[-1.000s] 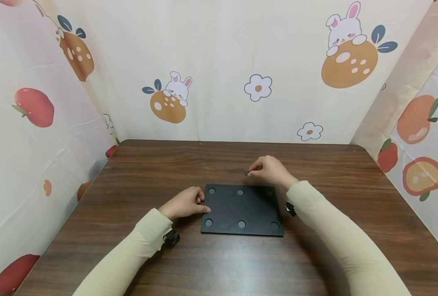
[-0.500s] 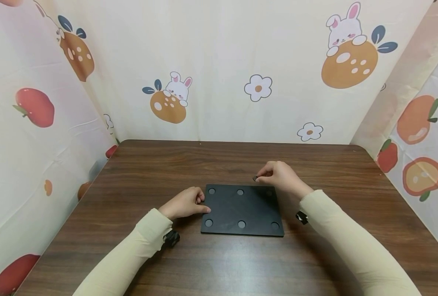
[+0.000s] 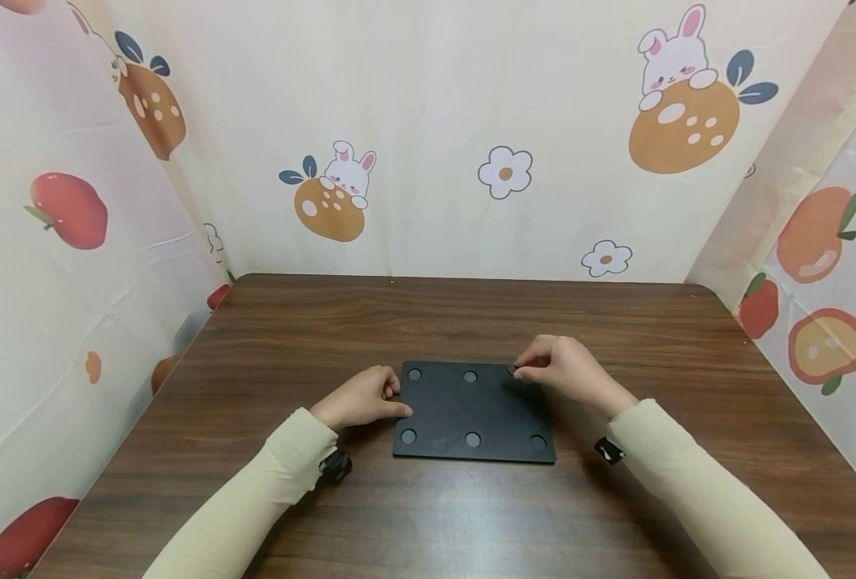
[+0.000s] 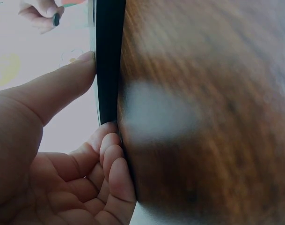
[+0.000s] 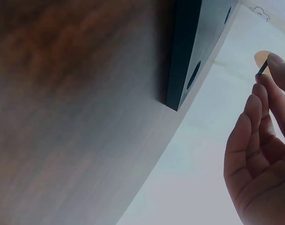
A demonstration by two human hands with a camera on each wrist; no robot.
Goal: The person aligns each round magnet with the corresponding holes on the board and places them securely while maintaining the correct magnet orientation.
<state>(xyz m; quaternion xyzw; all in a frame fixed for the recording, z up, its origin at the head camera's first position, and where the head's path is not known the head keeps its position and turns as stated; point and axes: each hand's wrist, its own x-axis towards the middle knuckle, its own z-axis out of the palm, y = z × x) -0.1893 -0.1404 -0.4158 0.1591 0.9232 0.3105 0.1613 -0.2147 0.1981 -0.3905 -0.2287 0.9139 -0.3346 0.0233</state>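
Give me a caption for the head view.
Left hand steadies a black holed board while right hand pinches a small dark piece over its corner.

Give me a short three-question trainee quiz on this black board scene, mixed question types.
1. True or false: the left hand rests at the left edge of the black board.
2. How many round holes show uncovered on the board in the head view?
3. The right hand pinches a small dark piece over which corner? A far right, B near left, C near right.

Key: 1 true; 2 five; 3 A.
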